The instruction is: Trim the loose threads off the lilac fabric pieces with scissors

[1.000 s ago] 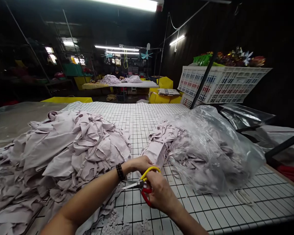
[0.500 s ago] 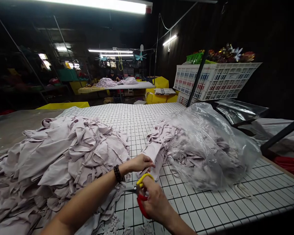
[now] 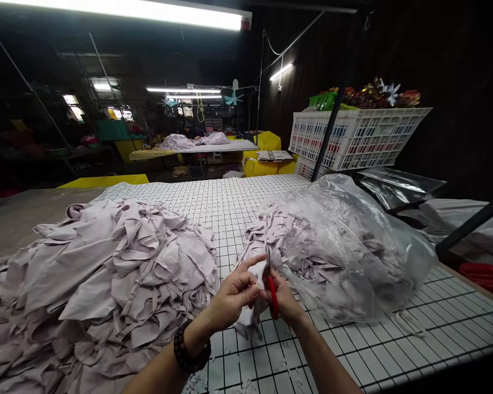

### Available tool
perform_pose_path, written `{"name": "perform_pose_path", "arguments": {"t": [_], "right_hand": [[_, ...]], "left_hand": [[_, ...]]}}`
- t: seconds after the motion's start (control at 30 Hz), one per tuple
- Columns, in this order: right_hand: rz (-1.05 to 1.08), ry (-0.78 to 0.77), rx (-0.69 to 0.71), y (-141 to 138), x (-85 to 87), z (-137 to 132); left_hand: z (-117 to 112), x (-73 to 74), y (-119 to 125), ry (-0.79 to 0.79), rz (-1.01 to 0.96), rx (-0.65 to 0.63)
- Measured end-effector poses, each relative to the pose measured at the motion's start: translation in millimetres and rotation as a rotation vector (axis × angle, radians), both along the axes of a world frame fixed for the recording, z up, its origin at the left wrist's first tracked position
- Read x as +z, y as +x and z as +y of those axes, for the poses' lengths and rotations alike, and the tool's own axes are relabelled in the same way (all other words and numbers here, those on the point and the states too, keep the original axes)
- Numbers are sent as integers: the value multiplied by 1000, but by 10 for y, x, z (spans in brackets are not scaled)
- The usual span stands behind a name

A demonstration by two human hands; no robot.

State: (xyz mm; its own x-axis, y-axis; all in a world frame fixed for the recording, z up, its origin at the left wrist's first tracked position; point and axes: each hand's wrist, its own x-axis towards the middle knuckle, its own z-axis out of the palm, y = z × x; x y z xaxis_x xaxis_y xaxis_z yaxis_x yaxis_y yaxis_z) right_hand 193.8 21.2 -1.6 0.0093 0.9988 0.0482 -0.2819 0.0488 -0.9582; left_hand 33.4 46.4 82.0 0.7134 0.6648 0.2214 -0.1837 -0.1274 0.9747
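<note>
My left hand (image 3: pixel 233 293) pinches a pale lilac fabric piece (image 3: pixel 248 317) that hangs down over the gridded table (image 3: pixel 230 202). My right hand (image 3: pixel 287 301) grips red-handled scissors (image 3: pixel 272 293), held upright against that fabric, blades pointing up. Both hands meet in front of a clear plastic bag (image 3: pixel 353 246) stuffed with lilac strips. A large heap of lilac fabric offcuts (image 3: pixel 106 268) lies to the left of my hands.
Small fabric snippets (image 3: pixel 287 350) litter the grid near the front edge. A white plastic crate (image 3: pixel 357 137) with colourful items stands at the back right. Another person works at a far table (image 3: pixel 197 145). Yellow bins and dark bags sit around.
The scissors turned from lying sideways to upright. Both hands moved forward toward the bag, and my left hand lifted a fabric piece up to the blades.
</note>
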Motion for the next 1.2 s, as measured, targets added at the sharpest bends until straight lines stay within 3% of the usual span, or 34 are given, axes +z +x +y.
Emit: {"name": "perform_pose_path", "arguments": {"t": [0.1, 0.2, 0.37, 0.47, 0.63, 1.2], "right_hand": [[-35, -41, 77, 93, 72, -49], [-228, 1, -50, 232, 219, -226], [-892, 38, -99, 306, 482, -580], [-1093, 72, -150, 239, 553, -662], [-1185, 57, -156, 177, 564, -629], [-1274, 107, -209, 173, 480, -580]], "left_hand": [[-5, -124, 18, -180, -124, 30], [21, -250, 45, -240, -125, 137], [59, -351, 57, -24, 68, 241], [54, -359, 49, 184, 181, 298], [26, -345, 33, 317, 225, 304], [32, -357, -7, 225, 225, 233]]}}
